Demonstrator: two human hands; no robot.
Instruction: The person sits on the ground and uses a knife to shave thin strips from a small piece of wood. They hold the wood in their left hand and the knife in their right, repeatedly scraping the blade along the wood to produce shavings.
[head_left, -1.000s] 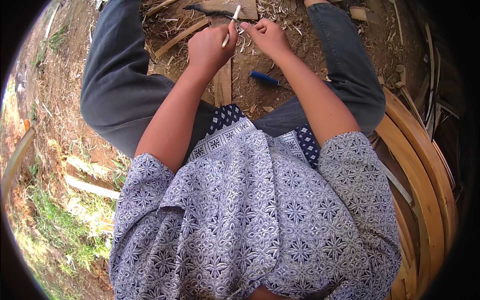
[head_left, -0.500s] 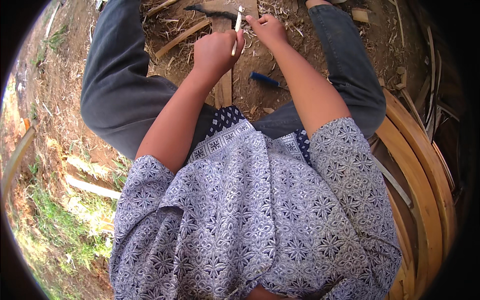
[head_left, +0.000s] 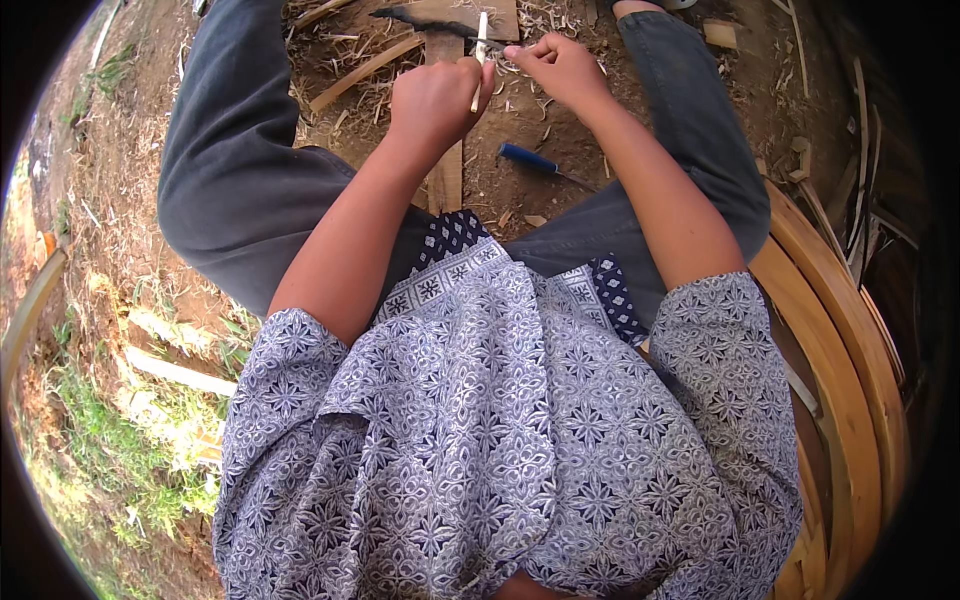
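While the person sits over bare earth strewn with wood shavings (head_left: 345, 115), the left hand (head_left: 435, 100) is clenched round a thin pale stick (head_left: 481, 40), held nearly upright; a second ago the stick leaned and was pinched by the fingertips, and the fist has since closed lower on it; the right hand (head_left: 560, 68) stays just beside it, fingers curled at the stick's upper part, though what it grips I cannot tell; a dark blade (head_left: 430, 20) lies behind; a blue-handled tool (head_left: 530, 160) rests unmoved on the ground between the knees.
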